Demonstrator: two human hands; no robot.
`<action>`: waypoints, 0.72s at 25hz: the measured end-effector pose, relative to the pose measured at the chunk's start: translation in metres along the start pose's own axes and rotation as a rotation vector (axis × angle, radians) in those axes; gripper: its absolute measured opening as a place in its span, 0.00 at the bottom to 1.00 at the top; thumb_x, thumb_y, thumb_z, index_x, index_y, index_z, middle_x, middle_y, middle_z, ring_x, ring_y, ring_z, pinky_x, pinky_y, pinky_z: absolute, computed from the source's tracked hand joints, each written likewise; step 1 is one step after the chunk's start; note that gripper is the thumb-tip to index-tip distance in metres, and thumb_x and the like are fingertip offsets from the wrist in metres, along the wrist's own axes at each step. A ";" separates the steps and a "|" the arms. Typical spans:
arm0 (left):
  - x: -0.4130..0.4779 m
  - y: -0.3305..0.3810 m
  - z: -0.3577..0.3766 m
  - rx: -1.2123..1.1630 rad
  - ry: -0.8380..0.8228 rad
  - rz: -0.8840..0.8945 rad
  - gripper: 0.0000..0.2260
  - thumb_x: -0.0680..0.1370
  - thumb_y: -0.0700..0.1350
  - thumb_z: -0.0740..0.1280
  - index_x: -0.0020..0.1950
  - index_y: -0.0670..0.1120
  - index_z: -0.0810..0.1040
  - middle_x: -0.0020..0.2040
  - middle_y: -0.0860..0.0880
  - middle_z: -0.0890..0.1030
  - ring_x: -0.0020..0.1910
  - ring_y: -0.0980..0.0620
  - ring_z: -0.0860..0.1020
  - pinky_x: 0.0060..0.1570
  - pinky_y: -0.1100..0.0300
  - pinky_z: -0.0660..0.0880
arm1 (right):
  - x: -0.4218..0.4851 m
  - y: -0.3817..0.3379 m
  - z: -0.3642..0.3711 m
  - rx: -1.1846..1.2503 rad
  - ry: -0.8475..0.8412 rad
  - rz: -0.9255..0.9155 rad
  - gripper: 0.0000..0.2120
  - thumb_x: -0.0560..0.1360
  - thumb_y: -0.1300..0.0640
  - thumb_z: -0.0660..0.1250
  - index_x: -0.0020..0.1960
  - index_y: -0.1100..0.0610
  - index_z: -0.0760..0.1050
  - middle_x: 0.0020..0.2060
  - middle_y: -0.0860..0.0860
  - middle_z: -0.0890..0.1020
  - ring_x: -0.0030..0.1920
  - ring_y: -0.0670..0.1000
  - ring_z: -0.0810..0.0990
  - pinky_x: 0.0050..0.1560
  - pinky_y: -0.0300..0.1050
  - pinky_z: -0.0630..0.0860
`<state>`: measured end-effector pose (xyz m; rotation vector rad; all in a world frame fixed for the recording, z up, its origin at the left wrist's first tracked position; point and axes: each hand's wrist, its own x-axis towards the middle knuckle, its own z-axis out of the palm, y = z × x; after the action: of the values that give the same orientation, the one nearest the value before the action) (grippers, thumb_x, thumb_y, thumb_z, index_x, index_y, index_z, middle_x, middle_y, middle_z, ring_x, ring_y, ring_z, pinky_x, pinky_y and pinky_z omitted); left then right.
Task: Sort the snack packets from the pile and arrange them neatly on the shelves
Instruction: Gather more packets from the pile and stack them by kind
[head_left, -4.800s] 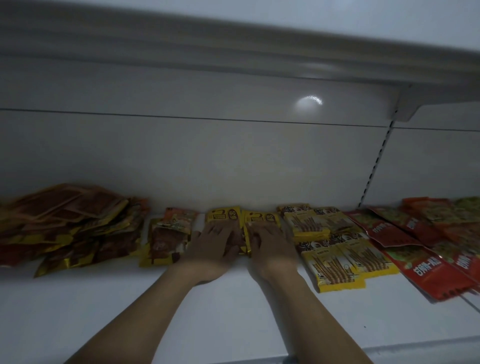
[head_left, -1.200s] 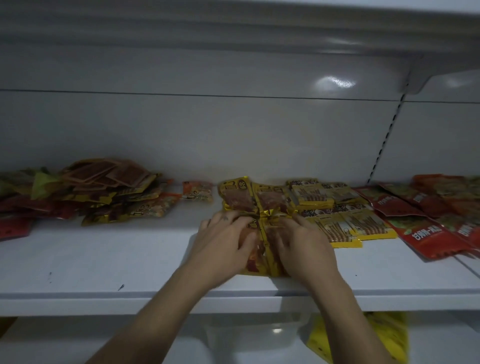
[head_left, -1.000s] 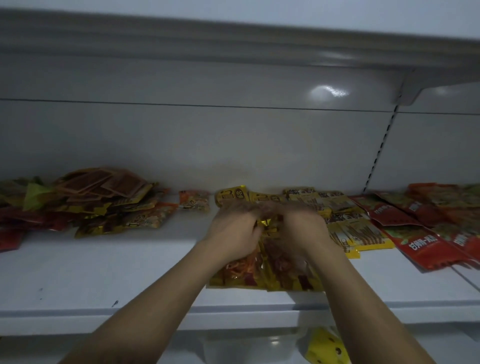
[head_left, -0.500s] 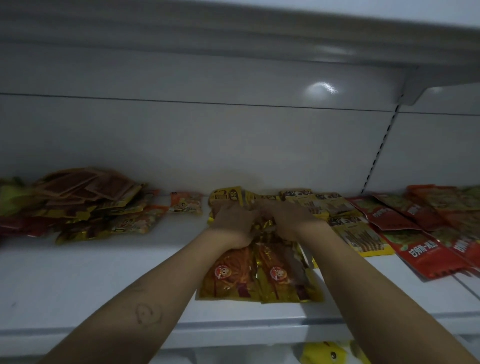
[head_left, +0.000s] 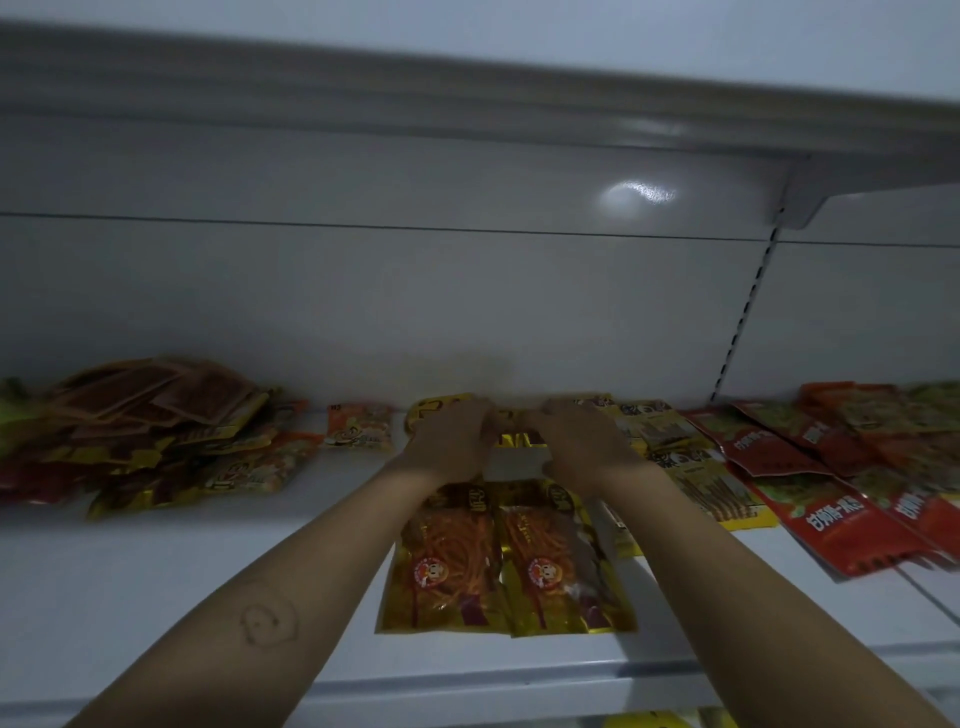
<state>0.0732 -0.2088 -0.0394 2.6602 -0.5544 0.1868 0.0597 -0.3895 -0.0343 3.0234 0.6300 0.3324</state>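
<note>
At the back edge of the shelf (head_left: 156, 571), left hand (head_left: 447, 441) and right hand (head_left: 582, 441) rest side by side on yellow packets (head_left: 519, 439), grip too blurred to tell. Two orange packets (head_left: 452, 561) lie by the front edge.

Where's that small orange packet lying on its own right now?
In the head view, the small orange packet lies at the back of the shelf, left of centre, between the loose pile on the left and the left hand.

The pile (head_left: 156, 415) is blurred, cut off left.
</note>
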 end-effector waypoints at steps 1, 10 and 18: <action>0.003 -0.005 -0.001 -0.071 0.015 -0.018 0.06 0.82 0.43 0.61 0.55 0.46 0.76 0.54 0.46 0.79 0.54 0.46 0.78 0.49 0.55 0.73 | 0.000 -0.001 -0.001 -0.027 0.026 0.007 0.22 0.75 0.62 0.67 0.68 0.51 0.71 0.57 0.52 0.76 0.60 0.54 0.74 0.52 0.45 0.67; 0.003 0.011 -0.007 0.448 0.145 0.181 0.10 0.81 0.52 0.61 0.58 0.50 0.76 0.55 0.50 0.78 0.57 0.47 0.76 0.63 0.51 0.62 | 0.010 -0.001 -0.008 -0.130 0.097 0.039 0.11 0.81 0.56 0.60 0.53 0.52 0.81 0.45 0.52 0.83 0.46 0.54 0.81 0.36 0.43 0.66; -0.025 0.004 -0.006 0.280 -0.144 0.125 0.15 0.81 0.51 0.62 0.67 0.52 0.75 0.66 0.50 0.75 0.66 0.47 0.72 0.67 0.51 0.63 | -0.018 -0.021 -0.023 -0.128 -0.255 0.058 0.26 0.76 0.71 0.60 0.69 0.51 0.71 0.53 0.57 0.80 0.51 0.58 0.80 0.40 0.47 0.72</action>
<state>0.0482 -0.2004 -0.0379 2.9279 -0.7946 0.1162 0.0306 -0.3776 -0.0171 2.8966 0.4825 -0.0132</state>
